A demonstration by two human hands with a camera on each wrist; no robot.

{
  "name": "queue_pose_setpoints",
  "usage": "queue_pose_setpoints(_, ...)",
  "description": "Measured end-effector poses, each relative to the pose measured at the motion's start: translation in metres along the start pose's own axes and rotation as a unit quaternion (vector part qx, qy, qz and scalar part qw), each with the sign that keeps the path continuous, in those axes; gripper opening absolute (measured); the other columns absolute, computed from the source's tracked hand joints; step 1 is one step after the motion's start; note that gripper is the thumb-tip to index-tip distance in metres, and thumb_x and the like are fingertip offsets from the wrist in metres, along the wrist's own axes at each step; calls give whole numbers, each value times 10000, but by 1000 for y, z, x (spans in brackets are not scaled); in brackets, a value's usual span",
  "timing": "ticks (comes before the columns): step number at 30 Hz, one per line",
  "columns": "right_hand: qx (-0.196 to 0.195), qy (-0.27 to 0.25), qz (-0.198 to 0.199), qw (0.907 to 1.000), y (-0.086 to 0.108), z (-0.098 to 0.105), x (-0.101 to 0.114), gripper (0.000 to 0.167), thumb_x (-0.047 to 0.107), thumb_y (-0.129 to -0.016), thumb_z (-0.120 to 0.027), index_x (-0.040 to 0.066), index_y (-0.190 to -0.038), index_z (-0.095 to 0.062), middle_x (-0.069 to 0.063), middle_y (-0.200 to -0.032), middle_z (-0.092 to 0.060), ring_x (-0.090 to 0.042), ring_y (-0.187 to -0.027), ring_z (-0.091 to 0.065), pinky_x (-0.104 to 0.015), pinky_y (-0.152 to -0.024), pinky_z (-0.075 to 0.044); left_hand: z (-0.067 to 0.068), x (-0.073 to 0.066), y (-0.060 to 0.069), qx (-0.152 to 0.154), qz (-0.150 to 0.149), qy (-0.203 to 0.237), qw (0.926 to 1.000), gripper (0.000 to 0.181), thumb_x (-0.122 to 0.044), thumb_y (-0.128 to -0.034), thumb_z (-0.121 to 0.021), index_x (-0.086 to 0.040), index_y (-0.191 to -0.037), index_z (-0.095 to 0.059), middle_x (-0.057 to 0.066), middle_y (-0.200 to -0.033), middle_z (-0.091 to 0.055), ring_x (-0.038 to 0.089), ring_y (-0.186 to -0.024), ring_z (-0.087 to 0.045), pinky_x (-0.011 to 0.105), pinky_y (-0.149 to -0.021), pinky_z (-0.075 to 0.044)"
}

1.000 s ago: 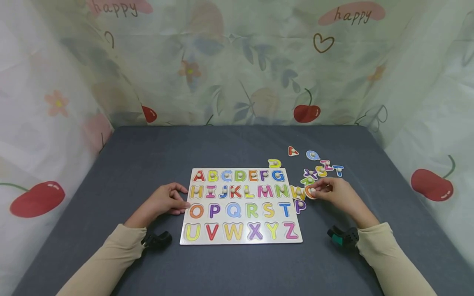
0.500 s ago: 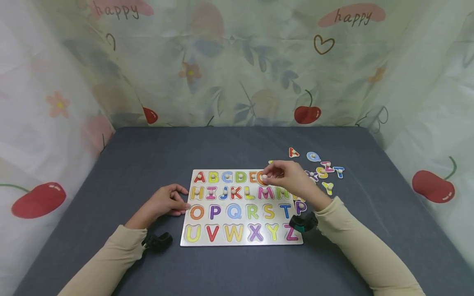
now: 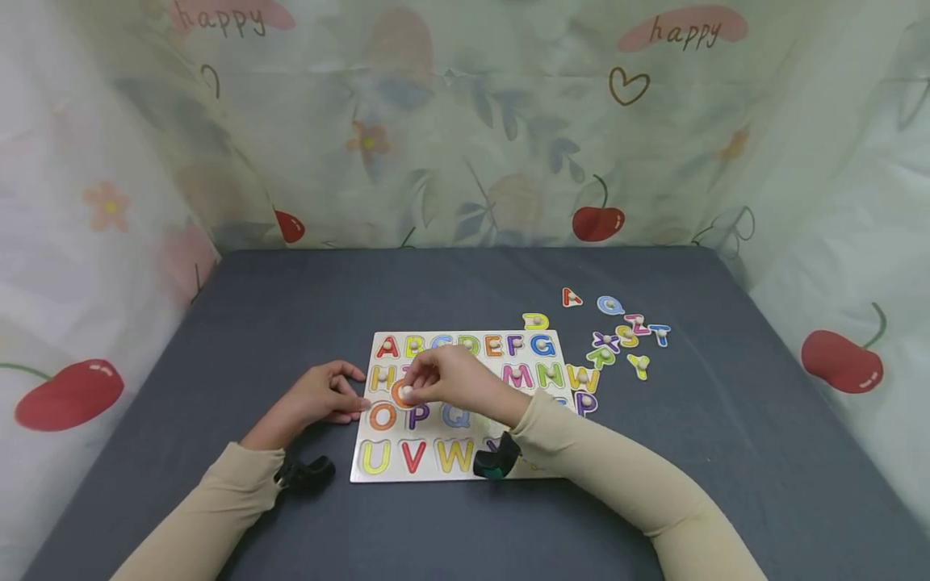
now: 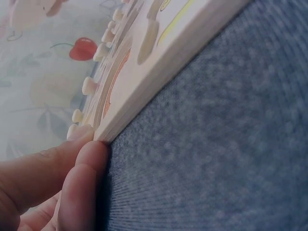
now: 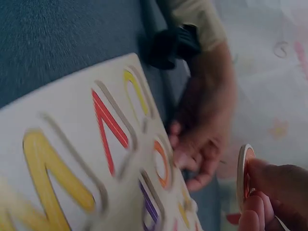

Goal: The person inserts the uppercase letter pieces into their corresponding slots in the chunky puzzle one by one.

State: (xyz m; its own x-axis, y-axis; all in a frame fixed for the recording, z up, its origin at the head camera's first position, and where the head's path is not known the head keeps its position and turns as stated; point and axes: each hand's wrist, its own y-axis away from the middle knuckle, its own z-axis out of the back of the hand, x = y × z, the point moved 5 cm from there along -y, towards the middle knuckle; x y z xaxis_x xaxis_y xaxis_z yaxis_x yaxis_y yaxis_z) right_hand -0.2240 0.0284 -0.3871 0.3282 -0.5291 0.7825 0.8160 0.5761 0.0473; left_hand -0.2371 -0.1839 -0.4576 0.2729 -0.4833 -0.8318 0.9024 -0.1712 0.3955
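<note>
The right hand (image 3: pixel 459 379) pinches the orange O piece (image 3: pixel 400 394) by its knob, just above the O recess near the left side of the white letter board (image 3: pixel 465 470). In the right wrist view the O piece (image 5: pixel 243 173) is tilted on edge between thumb and fingers (image 5: pixel 260 207), apart from the board (image 5: pixel 72 91). The left hand (image 3: pixel 308 403) holds the board's left edge; in the left wrist view its thumb (image 4: pixel 43 168) lies on top at the edge, with a finger against the side. Knobbed letters fill the upper rows, partly hidden by the right hand.
Loose letters lie right of and behind the board: the A (image 3: pixel 571 298), blue Q (image 3: pixel 610 305), T (image 3: pixel 659 335), Y (image 3: pixel 638 367), W (image 3: pixel 583 379), purple P (image 3: pixel 584 403) and several more. A patterned curtain (image 3: pixel 450 121) stands behind the dark table (image 3: pixel 465 532).
The right hand has lifted the O piece from beside the board's right edge and carried it left across the board. The left hand has stayed at the left edge.
</note>
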Motion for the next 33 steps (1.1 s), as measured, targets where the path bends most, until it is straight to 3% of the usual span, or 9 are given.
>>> queue_pose_setpoints(5, 204, -144, -113, 9996, -14, -30, 3, 101, 159, -797, -800, 143, -808, -701, 63, -676, -655, -45, -590, -585, -172, -531, -446, 1, 0, 0, 69, -125, 93, 9999, 534, -100, -790, -803, 22, -1208, -494, 28, -723, -608, 93, -599, -637, 253, -549, -557)
queue_pose_setpoints(10, 126, -43, -256, 9996, -21, -43, 2, 107, 135, -783, -803, 138, -762, -698, 67, -621, -634, -14, -541, -530, -153, -509, -395, 0, -1, 0, 97, -202, 119, 9997, 521, -70, -788, -795, 34, -1199, -491, 25, -712, -616, 91, -596, -642, 250, -545, -555)
queue_pose_setpoints(25, 351, 570, -414, 9969, -29, -55, 4, 144, 174, -790, -807, 147, -731, -680, 78, -589, -612, -17, -527, -513, -150, -500, -390, 0, -2, 0, 141, -187, 75, 9997, 519, -82, -796, -792, 32, -1201, -488, 18, -708, -613, 90, -596, -637, 247, -550, -556)
queue_pose_setpoints(33, 438, 609, -473, 9961, -33, -55, 2, 143, 174, -799, -802, 149, -731, -679, 68, -597, -615, -32, -522, -516, -159, -489, -399, 0, -2, 0, 190, -197, 134, 9995, 519, -85, -801, -788, 35, -1204, -485, 18, -710, -614, 87, -598, -639, 246, -551, -557)
